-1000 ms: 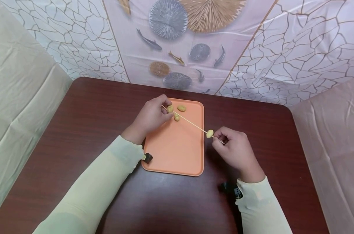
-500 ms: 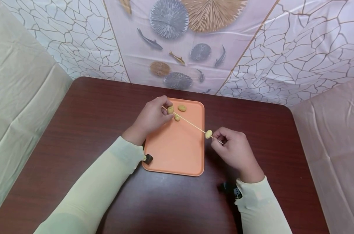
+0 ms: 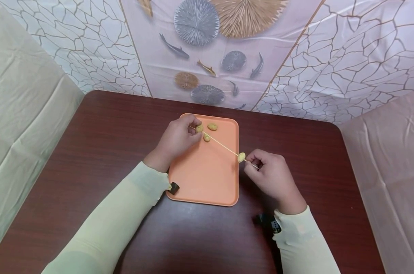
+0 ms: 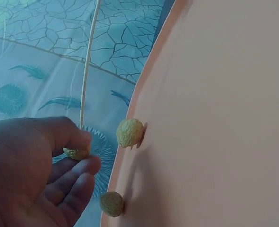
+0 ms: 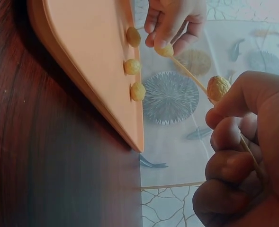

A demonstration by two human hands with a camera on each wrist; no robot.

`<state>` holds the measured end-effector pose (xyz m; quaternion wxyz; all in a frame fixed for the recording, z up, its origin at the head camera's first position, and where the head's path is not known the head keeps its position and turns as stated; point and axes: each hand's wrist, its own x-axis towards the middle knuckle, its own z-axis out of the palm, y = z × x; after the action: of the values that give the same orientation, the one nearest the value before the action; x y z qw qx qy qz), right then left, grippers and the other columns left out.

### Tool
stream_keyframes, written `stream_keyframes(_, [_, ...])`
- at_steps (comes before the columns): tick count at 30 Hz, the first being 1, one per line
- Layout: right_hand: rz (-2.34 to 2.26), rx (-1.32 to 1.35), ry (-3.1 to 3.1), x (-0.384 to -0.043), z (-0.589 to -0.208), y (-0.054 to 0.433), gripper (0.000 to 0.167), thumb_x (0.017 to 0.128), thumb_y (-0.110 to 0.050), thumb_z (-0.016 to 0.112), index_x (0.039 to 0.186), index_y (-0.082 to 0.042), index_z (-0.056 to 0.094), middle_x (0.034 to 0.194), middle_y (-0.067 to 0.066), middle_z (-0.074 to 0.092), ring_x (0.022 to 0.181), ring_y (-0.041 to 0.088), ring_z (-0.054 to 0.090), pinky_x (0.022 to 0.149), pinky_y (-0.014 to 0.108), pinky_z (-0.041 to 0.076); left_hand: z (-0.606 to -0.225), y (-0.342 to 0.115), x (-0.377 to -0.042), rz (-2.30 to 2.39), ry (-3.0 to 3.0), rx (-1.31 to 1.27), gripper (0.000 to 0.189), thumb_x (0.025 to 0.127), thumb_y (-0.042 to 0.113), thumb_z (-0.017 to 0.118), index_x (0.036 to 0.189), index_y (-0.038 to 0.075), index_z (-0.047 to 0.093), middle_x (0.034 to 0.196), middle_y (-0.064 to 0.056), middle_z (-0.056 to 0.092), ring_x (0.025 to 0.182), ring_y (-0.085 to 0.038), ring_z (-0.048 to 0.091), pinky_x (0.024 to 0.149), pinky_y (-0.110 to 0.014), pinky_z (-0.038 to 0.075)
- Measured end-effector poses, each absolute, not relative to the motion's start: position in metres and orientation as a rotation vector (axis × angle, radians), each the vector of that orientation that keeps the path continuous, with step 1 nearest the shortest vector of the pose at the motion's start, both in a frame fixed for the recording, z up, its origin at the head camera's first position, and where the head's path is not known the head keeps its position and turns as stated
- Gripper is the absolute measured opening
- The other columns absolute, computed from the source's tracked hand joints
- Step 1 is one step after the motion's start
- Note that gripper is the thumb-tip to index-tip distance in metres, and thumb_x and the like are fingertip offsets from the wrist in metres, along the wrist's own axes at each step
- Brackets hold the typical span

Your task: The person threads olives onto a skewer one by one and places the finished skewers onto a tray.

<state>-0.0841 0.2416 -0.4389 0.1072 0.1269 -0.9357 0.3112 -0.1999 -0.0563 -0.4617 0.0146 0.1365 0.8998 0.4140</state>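
In the head view, my left hand [image 3: 177, 139] pinches a small potato [image 3: 199, 128] between thumb and fingers over the tray's far left part. A thin wooden skewer [image 3: 220, 144] passes from that potato down to my right hand [image 3: 273, 175]. The right fingers grip the skewer near its other end. Just ahead of those fingertips, another potato [image 3: 241, 157] sits threaded on the skewer. The right wrist view shows this threaded potato [image 5: 218, 88] with wrinkled yellow skin. My left fingers partly hide the potato [image 4: 76, 152] they hold.
An orange tray [image 3: 207, 175] lies on the dark brown table [image 3: 200, 239]. Loose potatoes rest near its far edge, one [image 3: 212, 126] behind another [image 3: 206, 137]; the right wrist view also shows a third potato [image 5: 133, 37] there. Patterned cloth [image 3: 207, 68] hangs behind the table.
My right hand, with the skewer and its threaded potato, has shifted slightly left toward the left hand. The left hand keeps its pinch nearly in place.
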Motion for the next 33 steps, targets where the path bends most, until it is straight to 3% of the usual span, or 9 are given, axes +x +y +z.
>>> stream_keyframes(6, [0.920, 0.383, -2.756, -0.085, -0.437, 0.237, 0.018, 0.094, -0.007, 0.075, 0.084, -0.022, 0.074, 0.069, -0.006, 0.059, 0.061, 0.013, 0.053, 0.058, 0.028, 0.045, -0.462, -0.052, -0.199, 1.295, 2.860, 0.462, 0.045, 0.099, 0.016, 0.086, 0.143, 0.011, 0.076, 0.122, -0.005, 0.081, 0.107, -0.019, 0.078, 0.097, -0.037, 0.065])
stream_keyframes(33, [0.931, 0.441, -2.676, -0.087, -0.434, 0.229, 0.014, 0.093, -0.007, 0.077, 0.086, -0.018, 0.078, 0.072, -0.006, 0.063, 0.063, 0.011, 0.053, 0.059, 0.022, 0.043, -0.445, -0.040, -0.185, 1.281, 2.799, 0.572, 0.037, 0.101, 0.016, 0.084, 0.137, 0.009, 0.081, 0.127, -0.006, 0.083, 0.104, -0.018, 0.080, 0.093, -0.034, 0.066])
